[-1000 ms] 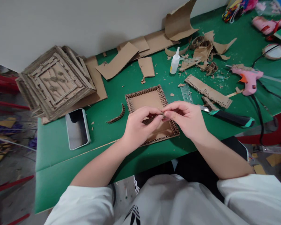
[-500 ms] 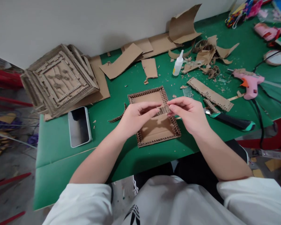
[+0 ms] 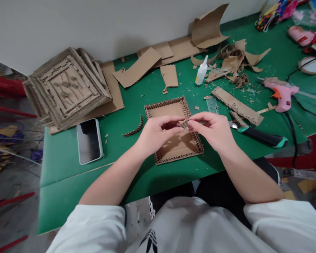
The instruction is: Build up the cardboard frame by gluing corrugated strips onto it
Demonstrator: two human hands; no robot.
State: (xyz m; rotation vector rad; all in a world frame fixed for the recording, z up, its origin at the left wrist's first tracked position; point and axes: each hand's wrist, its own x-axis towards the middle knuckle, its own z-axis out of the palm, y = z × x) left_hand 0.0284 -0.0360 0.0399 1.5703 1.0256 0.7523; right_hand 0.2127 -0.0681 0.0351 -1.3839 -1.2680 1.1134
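Corrugated piece (image 3: 184, 123), pinched by the right hand (image 3: 213, 131), hangs above the cardboard tray (image 3: 177, 147) near the desk's (image 3: 73, 196) front edge; left hand (image 3: 153, 136) slightly parted, its grip unclear

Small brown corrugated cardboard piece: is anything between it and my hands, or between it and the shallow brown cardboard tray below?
Nothing visible. Your right hand pinches the cardboard piece directly; your left hand is beside it, contact unclear. No object shows between it and the tray, though your hands hide some of that.

Green table (image 3: 58, 200) bearing phone (image 3: 89, 140), cardboard tray (image 3: 177, 149), knife (image 3: 263, 136)
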